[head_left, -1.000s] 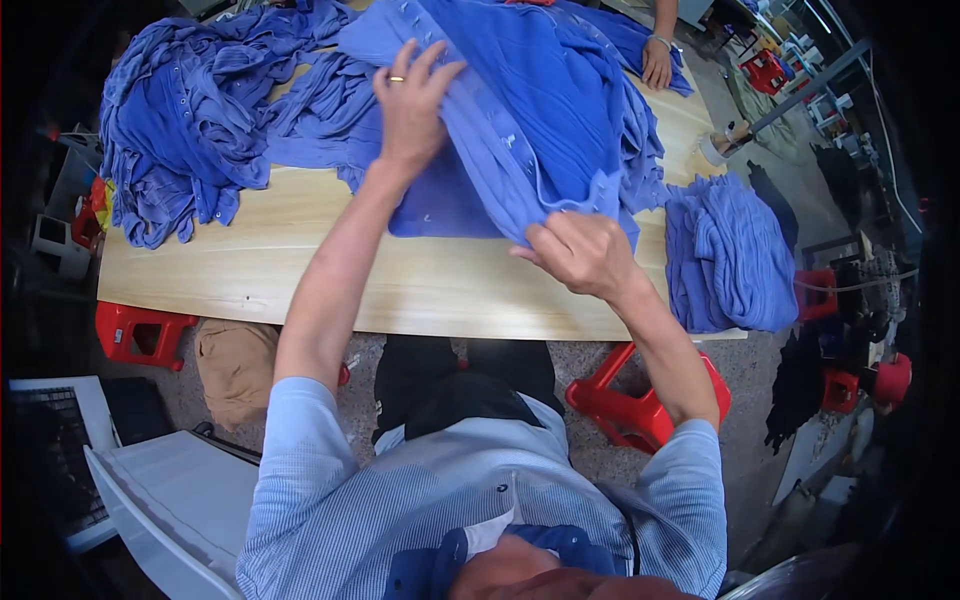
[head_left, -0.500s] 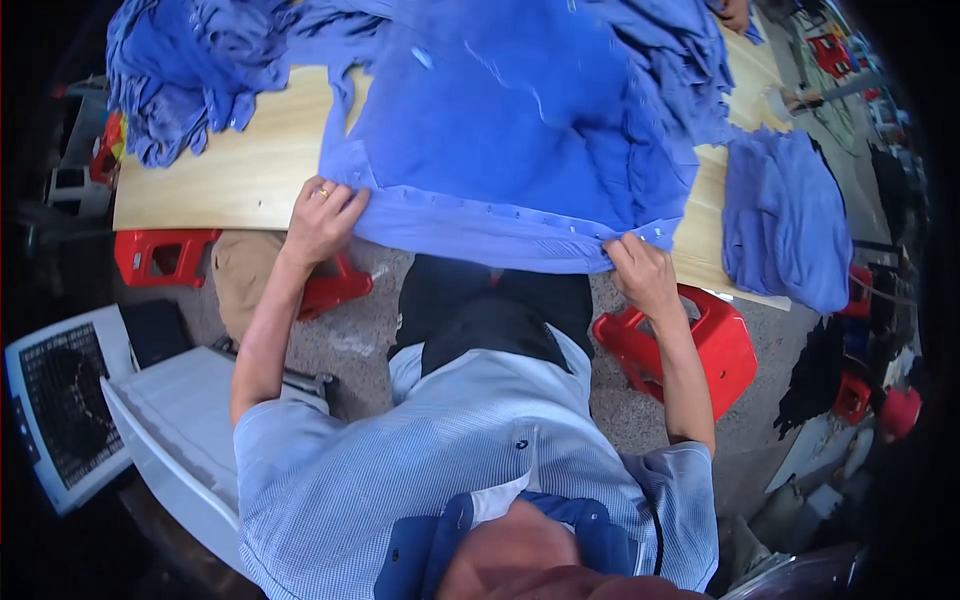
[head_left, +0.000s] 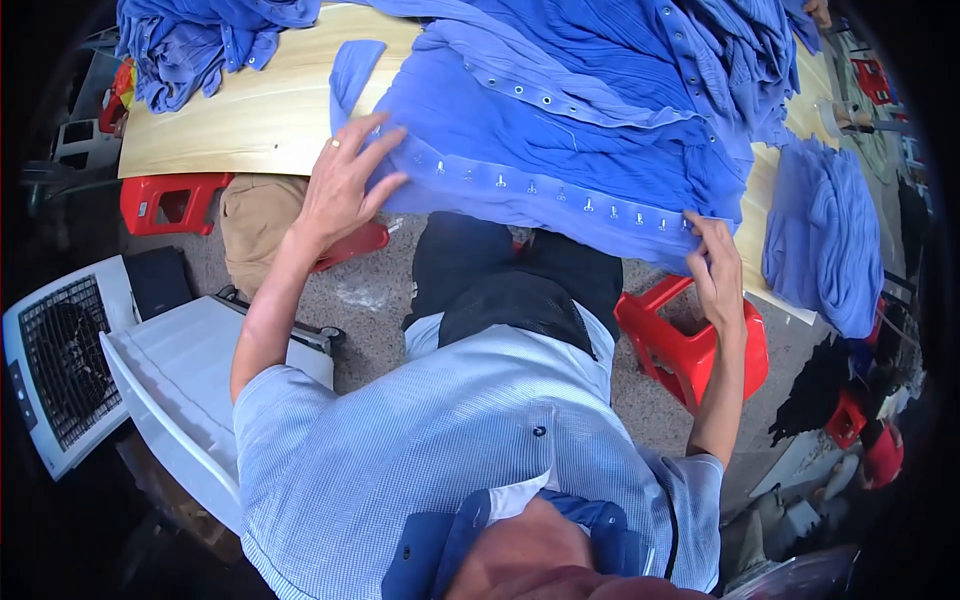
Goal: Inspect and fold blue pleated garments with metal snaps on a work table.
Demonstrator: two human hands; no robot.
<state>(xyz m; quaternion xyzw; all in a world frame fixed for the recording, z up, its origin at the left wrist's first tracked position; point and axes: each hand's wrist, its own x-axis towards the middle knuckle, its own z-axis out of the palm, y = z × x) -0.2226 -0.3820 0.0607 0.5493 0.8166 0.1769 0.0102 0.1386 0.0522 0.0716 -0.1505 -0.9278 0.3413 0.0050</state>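
Observation:
A blue garment [head_left: 560,150] lies spread over the table, its near edge hanging past the front. Along that edge runs a band with a row of small metal hooks [head_left: 588,205]. A second band with round metal eyelets [head_left: 546,100] lies folded loosely across the cloth farther back. My left hand [head_left: 350,180] is at the band's left end, thumb and fingers spread, the fingertips over the cloth. At the right end my right hand [head_left: 715,265] has its fingertips on the band's edge, with thumb and forefinger apart.
Blue cloth heaps lie at the table's far left [head_left: 200,50] and far right [head_left: 740,60]. A folded blue stack [head_left: 825,235] sits at the right edge. Red stools [head_left: 175,205] stand under the wooden table [head_left: 220,135]. A white appliance with a dark grille [head_left: 70,350] is at left.
The garment's far part has come forward in folds, bringing the eyelet band into view. The near band now shows its hooks. Both hands have loosened from their pinch on the edge.

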